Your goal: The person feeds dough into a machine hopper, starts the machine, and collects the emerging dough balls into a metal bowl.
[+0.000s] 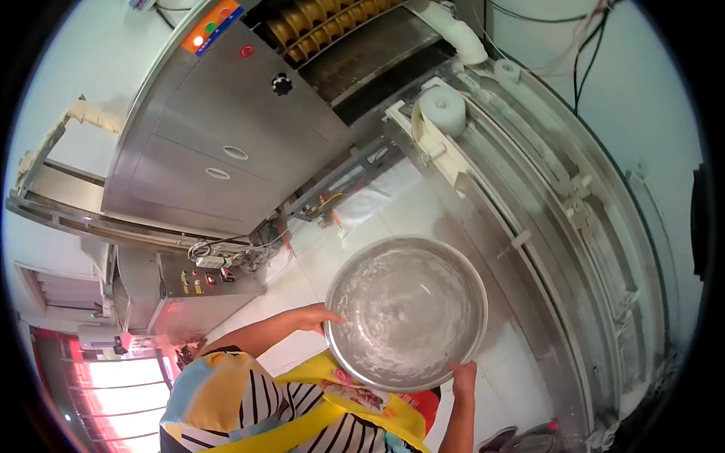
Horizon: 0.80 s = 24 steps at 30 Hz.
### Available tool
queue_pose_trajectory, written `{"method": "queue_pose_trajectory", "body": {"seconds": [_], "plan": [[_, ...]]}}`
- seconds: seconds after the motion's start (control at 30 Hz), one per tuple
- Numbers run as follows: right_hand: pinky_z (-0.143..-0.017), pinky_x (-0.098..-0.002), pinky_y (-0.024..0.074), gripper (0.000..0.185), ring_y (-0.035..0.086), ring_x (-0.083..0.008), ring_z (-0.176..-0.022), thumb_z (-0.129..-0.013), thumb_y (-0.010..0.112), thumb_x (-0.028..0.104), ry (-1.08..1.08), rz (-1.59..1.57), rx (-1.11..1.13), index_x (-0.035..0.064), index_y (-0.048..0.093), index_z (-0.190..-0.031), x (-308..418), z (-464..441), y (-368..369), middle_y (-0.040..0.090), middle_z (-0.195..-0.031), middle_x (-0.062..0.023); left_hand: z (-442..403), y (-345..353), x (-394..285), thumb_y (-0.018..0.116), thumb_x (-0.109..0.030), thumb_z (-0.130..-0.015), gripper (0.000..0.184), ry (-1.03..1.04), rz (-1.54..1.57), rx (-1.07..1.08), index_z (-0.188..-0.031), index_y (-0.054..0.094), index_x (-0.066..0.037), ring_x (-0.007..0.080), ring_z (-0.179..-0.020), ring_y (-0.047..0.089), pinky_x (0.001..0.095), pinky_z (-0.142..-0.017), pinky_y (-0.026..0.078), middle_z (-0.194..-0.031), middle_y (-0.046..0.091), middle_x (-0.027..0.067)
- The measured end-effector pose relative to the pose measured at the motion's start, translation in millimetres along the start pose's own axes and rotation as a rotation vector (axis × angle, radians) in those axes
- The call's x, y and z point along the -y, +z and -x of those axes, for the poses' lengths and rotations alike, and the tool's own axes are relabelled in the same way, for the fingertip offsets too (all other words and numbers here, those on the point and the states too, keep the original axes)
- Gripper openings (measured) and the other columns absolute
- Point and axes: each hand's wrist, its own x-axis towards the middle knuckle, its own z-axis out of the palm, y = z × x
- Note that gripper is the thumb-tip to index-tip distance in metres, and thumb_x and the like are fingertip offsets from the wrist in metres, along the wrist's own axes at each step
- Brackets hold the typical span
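Bowl (411, 302) held by left hand (311, 316) and right hand (464, 374), rim pinched in fingers; white smears (370, 343) seen inside bowl.

Pale walls (649, 98) flank a tiled floor (389, 215), and a barred opening (124, 383) glows pinkish-white.

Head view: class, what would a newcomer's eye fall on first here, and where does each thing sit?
First, probably the big round basin, streaked white inside, just below the picture's centre, its rim gripped by the left hand and the right hand. Next, perhaps the gold spiral rollers at the top edge, beside the steel machine, and the bright yellow apron below the basin.
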Motion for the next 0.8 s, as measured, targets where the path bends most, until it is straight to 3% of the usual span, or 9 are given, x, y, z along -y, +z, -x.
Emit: {"method": "queue_pose_trajectory", "body": {"seconds": [0.07,0.17,0.27,0.4,0.47,0.63,0.8], "plan": [[-0.071,-0.0275,0.0438,0.037,0.057,-0.0172,-0.075,-0.071,0.057,0.009,-0.139,-0.063,0.044,-0.0054,0.052,-0.105,45.8,-9.8,18.6,0.060,-0.084,-0.0053,13.1,-14.2,-14.2,0.063,-0.010,-0.073,0.047,0.045,0.053,-0.011,-0.114,0.045,0.001,0.0239,-0.090,0.057,0.0400,-0.074,0.051,-0.105,0.055,0.0138],[-0.076,-0.0319,0.0434,0.039,0.057,-0.0184,-0.078,-0.080,0.056,0.025,-0.195,-0.787,0.257,-0.0003,0.050,-0.109,136.6,-7.4,54.6,0.061,-0.083,-0.0061,13.9,-28.5,-44.3,0.060,-0.003,-0.071,0.040,0.108,0.235,-0.007,-0.109,0.049,0.002,0.0249,-0.085,0.058,0.0406,-0.073,0.051,-0.102,0.056,0.0148],[-0.071,-0.0315,0.0427,0.042,0.054,-0.0152,-0.071,-0.086,0.049,0.038,-0.141,-0.751,0.251,0.0061,0.049,-0.112,138.4,-48.7,45.2,0.059,-0.077,-0.0021,11.0,-20.2,-57.5,0.058,-0.002,-0.071,0.037,0.185,0.509,-0.041,-0.107,0.050,0.003,0.0256,-0.086,0.059,0.0418,-0.073,0.051,-0.099,0.057,0.0149],[-0.068,-0.0308,0.0430,0.037,0.052,-0.0136,-0.065,-0.087,0.048,0.039,0.154,-0.710,0.247,0.0089,0.051,-0.108,148.2,-102.7,55.8,0.058,-0.075,-0.0014,2.4,-14.7,-85.9,0.054,0.000,-0.073,0.037,0.256,0.853,0.017,-0.108,0.046,0.003,0.0254,-0.090,0.057,0.0387,-0.077,0.050,-0.103,0.054,0.0143],[-0.069,-0.0314,0.0433,0.037,0.053,-0.0141,-0.066,-0.086,0.049,0.039,0.182,-0.598,0.275,0.0087,0.052,-0.107,161.5,-130.0,61.1,0.058,-0.076,-0.0019,-4.3,-12.6,-95.4,0.052,0.001,-0.074,0.036,0.293,1.007,0.028,-0.109,0.043,0.003,0.0260,-0.092,0.056,0.0351,-0.078,0.050,-0.104,0.053,0.0142],[-0.072,-0.0332,0.0446,0.035,0.054,-0.0148,-0.074,-0.087,0.048,0.039,0.153,-0.439,0.396,0.0105,0.051,-0.107,246.4,-151.8,114.6,0.059,-0.081,-0.0020,-7.4,-25.2,-128.4,0.053,-0.001,-0.074,0.030,0.310,1.075,0.005,-0.103,0.046,0.003,0.0255,-0.085,0.058,0.0342,-0.071,0.051,-0.096,0.056,0.0134],[-0.075,-0.0322,0.0447,0.036,0.055,-0.0146,-0.081,-0.088,0.045,0.038,0.106,-0.437,0.424,0.0102,0.049,-0.110,277.8,-175.7,153.2,0.059,-0.090,-0.0029,-6.0,-43.5,-154.4,0.054,-0.002,-0.074,0.028,0.302,1.036,-0.114,-0.100,0.047,0.004,0.0250,-0.077,0.059,0.0332,-0.060,0.051,-0.091,0.056,0.0147]]}}
